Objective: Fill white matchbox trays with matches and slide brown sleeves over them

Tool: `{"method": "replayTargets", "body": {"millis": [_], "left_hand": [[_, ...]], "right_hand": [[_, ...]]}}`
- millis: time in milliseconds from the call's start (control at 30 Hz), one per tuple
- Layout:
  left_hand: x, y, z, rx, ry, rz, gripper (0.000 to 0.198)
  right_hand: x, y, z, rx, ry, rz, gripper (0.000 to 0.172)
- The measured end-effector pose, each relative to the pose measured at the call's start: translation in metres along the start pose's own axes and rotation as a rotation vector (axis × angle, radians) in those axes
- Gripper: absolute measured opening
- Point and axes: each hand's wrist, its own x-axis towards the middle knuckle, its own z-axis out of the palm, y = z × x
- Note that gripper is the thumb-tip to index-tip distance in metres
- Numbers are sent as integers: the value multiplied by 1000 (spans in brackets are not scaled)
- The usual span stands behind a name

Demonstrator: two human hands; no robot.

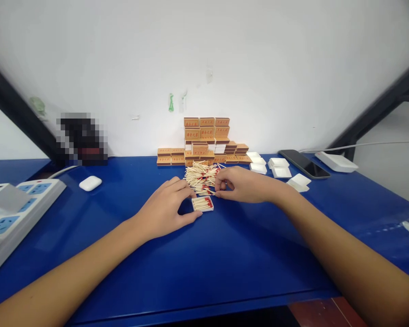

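A small white matchbox tray (pixel 203 210) lies on the blue tabletop with a row of red-tipped matches inside. My left hand (pixel 168 206) grips it at its left end, thumb at the near side and fingers at the far side. Just behind the tray is a loose heap of matches (pixel 201 175), heads mostly toward the right. At the heap's right edge my right hand (pixel 236 184) is closed, thumb and fingertips pinched close to the match heads. What lies between those fingertips is too small to make out.
Stacked matchboxes (pixel 207 131) stand against the wall behind the heap. White empty trays (pixel 258 168), a phone (pixel 305 164) and a white box (pixel 336 161) are on the right. A white earbud case (pixel 90 183) and a power strip (pixel 20 206) sit on the left.
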Motion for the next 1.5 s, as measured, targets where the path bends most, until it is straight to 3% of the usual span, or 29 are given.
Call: {"method": "replayTargets", "body": {"millis": [800, 933, 1100, 1500], "left_hand": [[-1, -1, 0, 24, -6, 28, 29], [-1, -1, 0, 24, 6, 31, 27], [0, -1, 0, 23, 0, 19, 26], [-1, -1, 0, 25, 4, 35, 25]], "right_hand": [[-5, 6, -5, 4, -71, 34, 6], [-3, 2, -5, 11, -20, 34, 6], [5, -6, 9, 20, 95, 19, 9], [10, -8, 19, 4, 100, 0, 7]]}}
